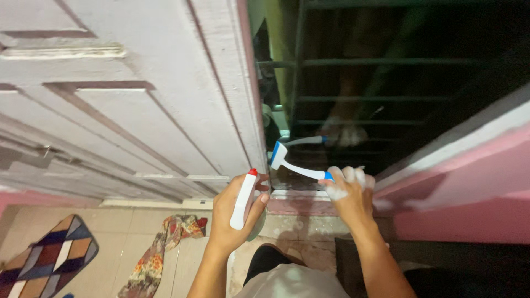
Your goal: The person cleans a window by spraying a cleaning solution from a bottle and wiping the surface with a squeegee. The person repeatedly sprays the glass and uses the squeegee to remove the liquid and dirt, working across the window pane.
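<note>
My left hand (229, 221) grips a white spray bottle (243, 200) with a red tip, its nozzle pointing up toward the window's lower corner. My right hand (349, 190), covered in white foam, holds the handle of a white and blue squeegee (291, 163). The squeegee's blade rests against the dark window glass (386, 83) near its bottom left corner, just above the sill (298, 194). A dim reflection of the hand and squeegee shows in the glass. Green bars stand behind the pane.
A pale panelled door or shutter (127, 99) fills the left side. A pink wall with a white band (469, 182) runs on the right. On the tiled floor lie a patterned cloth (160, 248) and a multicoloured mat (44, 259).
</note>
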